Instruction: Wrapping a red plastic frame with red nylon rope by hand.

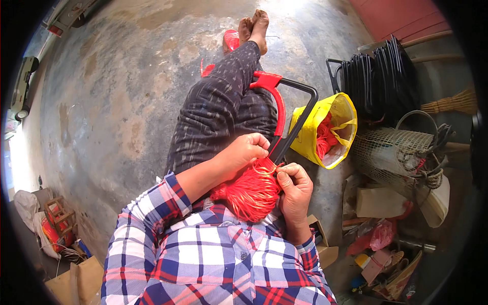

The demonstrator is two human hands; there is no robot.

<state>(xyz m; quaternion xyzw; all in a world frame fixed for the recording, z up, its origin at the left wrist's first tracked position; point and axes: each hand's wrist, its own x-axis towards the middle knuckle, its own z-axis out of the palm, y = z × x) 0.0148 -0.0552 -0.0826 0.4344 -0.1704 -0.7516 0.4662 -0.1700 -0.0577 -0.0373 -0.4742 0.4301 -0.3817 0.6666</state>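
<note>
A shiny bundle of red cord (249, 195) rests in my lap against the plaid shirt. Leaning over my crossed legs is a black metal frame (305, 114), bent like a handle, with red cord wrapped tightly along its curved part and far corner. My left hand (244, 155) is closed in a pinch beside the frame's lower end, on the red cord just above the bundle. On the frame's other side, my right hand (295, 190) pinches a thin strand of the cord between thumb and forefinger. A loop of strand shows between both hands.
At my right stands a yellow bag (306, 136) holding more red cord. Behind it are several stacked black frames (378, 76), a straw broom (452, 103) and a mesh basket (389, 147). A cardboard box (323, 244) sits near my right elbow. Red shoes (232, 39) lie by my bare feet.
</note>
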